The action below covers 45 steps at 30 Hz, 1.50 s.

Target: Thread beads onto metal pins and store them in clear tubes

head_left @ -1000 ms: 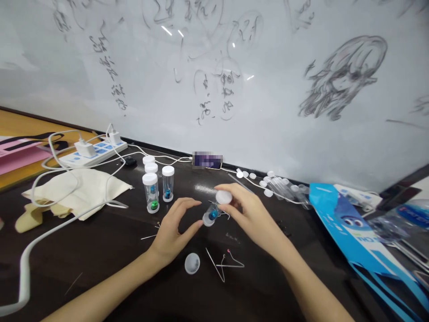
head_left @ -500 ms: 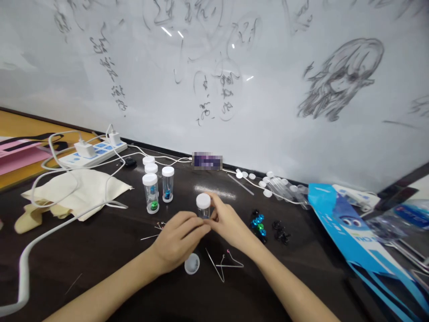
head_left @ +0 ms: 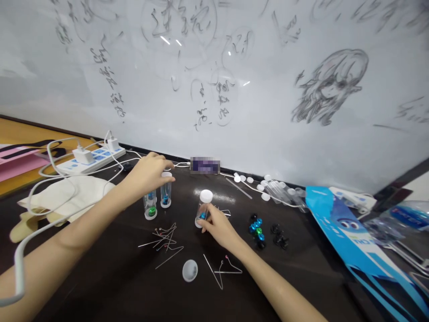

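Loose wires: nearest us, below the right fingers, we see bent wires (head_left: 221, 271) and a small round cup (head_left: 190, 270); left of them lies a wire heap (head_left: 166, 239) that the left hand mostly covered half a second ago.
Right hand: the right hand (head_left: 221, 228) stays at the capped vial (head_left: 201, 209), its fingers closed round the lower part; blue shows inside, just beside the fingertips.
Beads: to the right of those fingers we find blue and green beads (head_left: 257, 230), with black pieces (head_left: 280, 237) beyond.
Left hand: the left hand (head_left: 147, 172) has left that vial and reached over the standing vials (head_left: 150, 208); thumb and fingers are parted about a white cap (head_left: 166, 175), and we cannot tell whether they grip it.
Counter: dark and glossy (head_left: 140, 286); left of the left fingers lie a cream cloth (head_left: 73, 192) and a power strip (head_left: 92, 160), and well right of the right fingers a blue bag (head_left: 330, 214).
Whiteboard: beyond all the fingers, the whiteboard (head_left: 261, 120) bears a sketched long-haired head and dark handwriting we cannot read with certainty.
Labels: the bag's print is too small for us.
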Available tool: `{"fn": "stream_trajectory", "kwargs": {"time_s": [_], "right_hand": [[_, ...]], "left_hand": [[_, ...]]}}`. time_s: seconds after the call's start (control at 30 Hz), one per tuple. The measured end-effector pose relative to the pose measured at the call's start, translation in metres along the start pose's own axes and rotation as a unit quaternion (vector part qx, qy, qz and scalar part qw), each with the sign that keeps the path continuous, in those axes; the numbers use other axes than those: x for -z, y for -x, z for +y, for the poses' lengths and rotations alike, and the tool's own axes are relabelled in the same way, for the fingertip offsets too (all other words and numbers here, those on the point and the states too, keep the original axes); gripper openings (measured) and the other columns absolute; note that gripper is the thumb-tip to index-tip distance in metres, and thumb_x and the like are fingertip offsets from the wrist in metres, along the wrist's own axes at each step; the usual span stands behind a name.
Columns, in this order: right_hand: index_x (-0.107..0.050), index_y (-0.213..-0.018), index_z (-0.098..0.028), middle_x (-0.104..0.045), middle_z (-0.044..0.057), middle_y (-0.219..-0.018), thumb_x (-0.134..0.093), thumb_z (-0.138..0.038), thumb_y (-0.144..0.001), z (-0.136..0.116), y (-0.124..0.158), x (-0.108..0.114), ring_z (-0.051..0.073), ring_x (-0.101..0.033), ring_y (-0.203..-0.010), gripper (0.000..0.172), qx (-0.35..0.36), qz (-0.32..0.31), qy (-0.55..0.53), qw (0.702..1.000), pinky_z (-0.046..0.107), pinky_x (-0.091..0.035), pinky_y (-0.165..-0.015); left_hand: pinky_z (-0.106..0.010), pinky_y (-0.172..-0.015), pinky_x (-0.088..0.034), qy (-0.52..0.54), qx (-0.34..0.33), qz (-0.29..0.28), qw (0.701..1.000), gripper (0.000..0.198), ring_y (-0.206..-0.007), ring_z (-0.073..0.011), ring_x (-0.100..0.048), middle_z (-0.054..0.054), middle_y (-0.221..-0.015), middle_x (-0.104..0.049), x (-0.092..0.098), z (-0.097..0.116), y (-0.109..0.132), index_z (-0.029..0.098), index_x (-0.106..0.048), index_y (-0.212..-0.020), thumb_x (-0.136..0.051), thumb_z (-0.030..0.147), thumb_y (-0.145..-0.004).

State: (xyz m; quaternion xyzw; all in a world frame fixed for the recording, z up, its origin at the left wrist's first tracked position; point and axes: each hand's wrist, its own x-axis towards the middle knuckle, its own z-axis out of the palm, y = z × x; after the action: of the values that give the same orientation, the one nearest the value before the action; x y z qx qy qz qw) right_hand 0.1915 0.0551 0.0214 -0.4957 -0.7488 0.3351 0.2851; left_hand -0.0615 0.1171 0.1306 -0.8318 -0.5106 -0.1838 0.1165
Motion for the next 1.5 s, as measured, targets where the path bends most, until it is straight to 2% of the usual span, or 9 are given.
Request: {"fn": "stream_trajectory", "kwargs": {"time_s": [0.07, 0.13, 0.4, 0.6, 0.83, 1.13, 1.33, 1.4, 1.5], "right_hand": [[-0.053, -0.099, -0.022, -0.061, -0.005, -0.077, -0.059, -0.014, -0.083, 0.000, -0.006, -0.003, 0.013, -0.066, -0.060, 0.019, 0.010, -0.001, -0.002, 1.000, 0.024, -0.048, -0.066], [-0.055, -0.099, -0.022, -0.061, -0.006, -0.072, -0.061, -0.012, -0.082, 0.000, -0.014, -0.008, 0.013, -0.065, -0.059, 0.021, 0.020, -0.002, -0.004, 1.000, 0.024, -0.048, -0.067], [-0.056, -0.106, -0.022, -0.061, -0.006, -0.069, -0.064, -0.015, -0.082, -0.009, -0.059, -0.044, 0.014, -0.064, -0.059, 0.026, 0.057, 0.018, -0.018, 0.998, 0.025, -0.048, -0.067], [-0.056, -0.110, -0.022, -0.063, -0.004, -0.077, -0.064, -0.013, -0.082, -0.015, -0.072, -0.065, 0.013, -0.063, -0.058, 0.030, 0.084, 0.025, -0.027, 0.996, 0.026, -0.049, -0.069], [-0.056, -0.114, -0.020, -0.066, 0.001, -0.093, -0.060, -0.013, -0.085, -0.014, -0.086, -0.074, 0.012, -0.064, -0.061, 0.030, 0.095, 0.028, -0.025, 0.995, 0.026, -0.051, -0.076], [-0.055, -0.117, -0.022, -0.063, 0.003, -0.108, -0.057, -0.011, -0.087, -0.021, -0.108, -0.092, 0.013, -0.065, -0.067, 0.032, 0.096, 0.024, 0.001, 0.995, 0.027, -0.051, -0.079], [-0.054, -0.123, -0.023, -0.063, 0.004, -0.104, -0.057, -0.010, -0.086, -0.024, -0.118, -0.094, 0.016, -0.065, -0.076, 0.039, 0.091, 0.012, 0.015, 0.996, 0.033, -0.049, -0.087], [-0.051, -0.128, -0.023, -0.062, 0.006, -0.110, -0.056, -0.008, -0.085, -0.024, -0.118, -0.092, 0.016, -0.065, -0.077, 0.045, 0.089, 0.007, 0.014, 0.996, 0.033, -0.050, -0.086], [-0.038, -0.140, -0.022, -0.056, 0.010, -0.125, -0.051, -0.005, -0.085, -0.023, -0.113, -0.081, 0.014, -0.065, -0.074, 0.059, 0.083, 0.001, 0.006, 0.997, 0.031, -0.052, -0.080]], "left_hand": [[-0.043, -0.080, -0.046, -0.034, 0.003, -0.048, 0.998, 0.022, -0.096, -0.0344, -0.061, -0.012, -0.094, -0.073, -0.003, 0.001, -0.006, 0.018, -0.073, -0.094, -0.061, 0.028, -0.078], [-0.043, -0.076, -0.046, -0.046, 0.011, -0.065, 0.997, 0.019, -0.090, -0.0349, -0.064, -0.014, -0.092, -0.073, -0.004, 0.002, -0.008, 0.017, -0.073, -0.089, -0.060, 0.024, -0.077], [-0.038, -0.074, -0.048, -0.019, 0.027, -0.067, 0.997, 0.024, -0.089, -0.0303, -0.065, -0.013, -0.093, -0.072, -0.012, -0.006, -0.014, 0.017, -0.070, -0.093, -0.056, 0.017, -0.073], [-0.035, -0.071, -0.048, 0.013, 0.027, -0.057, 0.998, 0.026, -0.087, -0.0277, -0.066, -0.010, -0.092, -0.072, -0.017, -0.010, -0.018, 0.018, -0.069, -0.094, -0.055, 0.016, -0.073], [-0.039, -0.075, -0.048, -0.001, 0.046, -0.035, 0.998, 0.023, -0.091, -0.0336, -0.065, -0.018, -0.097, -0.070, -0.021, -0.022, -0.018, 0.012, -0.069, -0.095, -0.057, 0.018, -0.076], [-0.037, -0.072, -0.047, 0.000, 0.078, -0.046, 0.996, 0.025, -0.086, -0.0309, -0.067, -0.014, -0.086, -0.073, -0.018, -0.035, -0.024, 0.017, -0.072, -0.092, -0.052, 0.026, -0.081], [-0.034, -0.072, -0.047, 0.045, 0.081, -0.042, 0.995, 0.036, -0.086, -0.0280, -0.068, -0.012, -0.092, -0.076, -0.015, -0.034, -0.019, 0.017, -0.072, -0.096, -0.041, 0.035, -0.089], [-0.033, -0.073, -0.048, 0.058, 0.083, -0.042, 0.994, 0.039, -0.086, -0.0272, -0.068, -0.012, -0.094, -0.076, -0.014, -0.036, -0.018, 0.016, -0.072, -0.097, -0.039, 0.035, -0.091], [-0.036, -0.079, -0.049, 0.087, 0.091, -0.027, 0.992, 0.041, -0.090, -0.0286, -0.068, -0.012, -0.098, -0.075, -0.010, -0.039, -0.017, 0.015, -0.071, -0.102, -0.037, 0.037, -0.092]]}}
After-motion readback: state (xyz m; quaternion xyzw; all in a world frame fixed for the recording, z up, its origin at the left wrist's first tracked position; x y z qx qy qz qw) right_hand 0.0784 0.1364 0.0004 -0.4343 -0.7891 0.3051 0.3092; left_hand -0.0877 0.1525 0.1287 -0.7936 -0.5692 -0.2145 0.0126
